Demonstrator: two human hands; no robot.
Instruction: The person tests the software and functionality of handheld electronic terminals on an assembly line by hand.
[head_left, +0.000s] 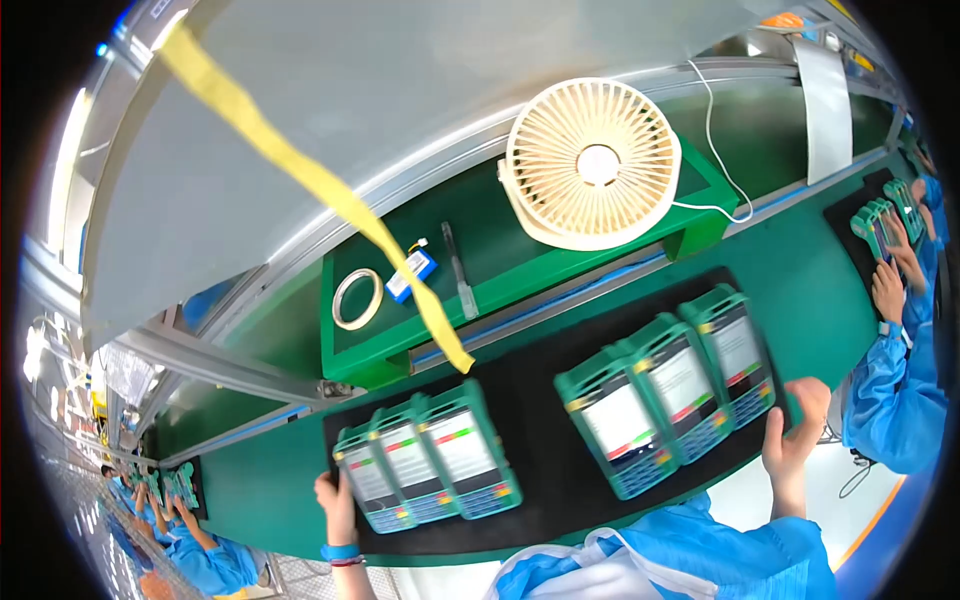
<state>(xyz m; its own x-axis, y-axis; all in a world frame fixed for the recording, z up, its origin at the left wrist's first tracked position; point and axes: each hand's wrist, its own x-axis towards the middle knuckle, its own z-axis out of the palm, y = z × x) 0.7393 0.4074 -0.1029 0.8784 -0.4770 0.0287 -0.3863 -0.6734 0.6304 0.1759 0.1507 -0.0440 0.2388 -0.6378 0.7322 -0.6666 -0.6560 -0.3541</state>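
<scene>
Six green handheld terminals lie screens up in two groups of three on a black mat [532,440] before us: one trio [412,465] left of centre in the frame, the other trio [680,390] right of centre. Their lit, pale screens carry lines of writing and red and green bands, all too small for us to read; a white label on the blue pack [418,281] above them is likewise illegible. Each terminal has a chunky green casing with yellow accents at the top and a blue keypad dotted with red and yellow keys.

At lower left, our left hand [338,508] stands right at the outer edge of the left trio; we cannot tell whether its fingers are clamped on the casing. At right, our right hand [798,425], slightly blurred, has thumb and fingers spread apart just beside the outermost terminal of the right trio; contact is unclear. A cream fan [597,160] stands on the green shelf [492,255] at upper centre, and a yellow strip [320,185] slants down from upper left.
</scene>
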